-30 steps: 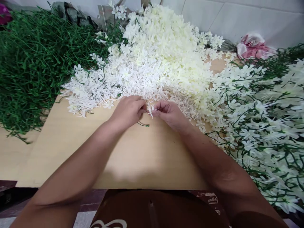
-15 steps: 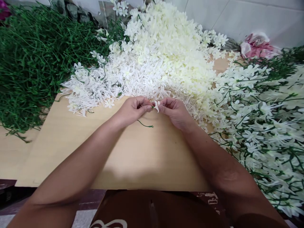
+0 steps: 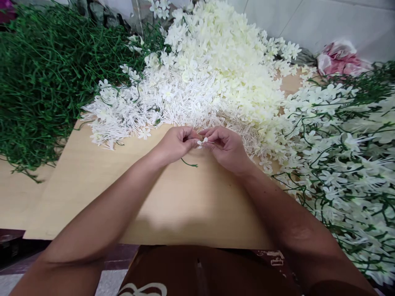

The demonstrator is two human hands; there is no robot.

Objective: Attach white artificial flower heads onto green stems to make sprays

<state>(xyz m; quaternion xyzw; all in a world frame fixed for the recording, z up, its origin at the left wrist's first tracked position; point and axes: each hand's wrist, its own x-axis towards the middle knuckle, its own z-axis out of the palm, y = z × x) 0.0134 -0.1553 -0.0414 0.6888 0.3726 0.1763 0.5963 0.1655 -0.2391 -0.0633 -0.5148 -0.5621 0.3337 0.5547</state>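
Observation:
Between my two hands is a small white artificial flower (image 3: 202, 142), pinched at the fingertips over the board. My left hand (image 3: 179, 142) is closed around a green plastic stem (image 3: 189, 164), whose forked end hangs out below the fingers. My right hand (image 3: 226, 146) pinches the flower from the other side, and a thin white strand shows by its fingers. The exact joint of stem and flower is hidden by the fingertips. Just behind my hands lies a heap of white stamens (image 3: 182, 102).
Cream flower heads (image 3: 234, 61) are piled at the back middle. Green stems (image 3: 55, 78) form a large heap at the left. White flowers on stems (image 3: 336, 176) cover the right. A pink and white plastic bag (image 3: 342, 59) lies by the wall. The tan board (image 3: 173, 205) is under my arms.
My fingertips have drawn closer together around the flower, which has turned and is now more covered. The view has shifted slightly.

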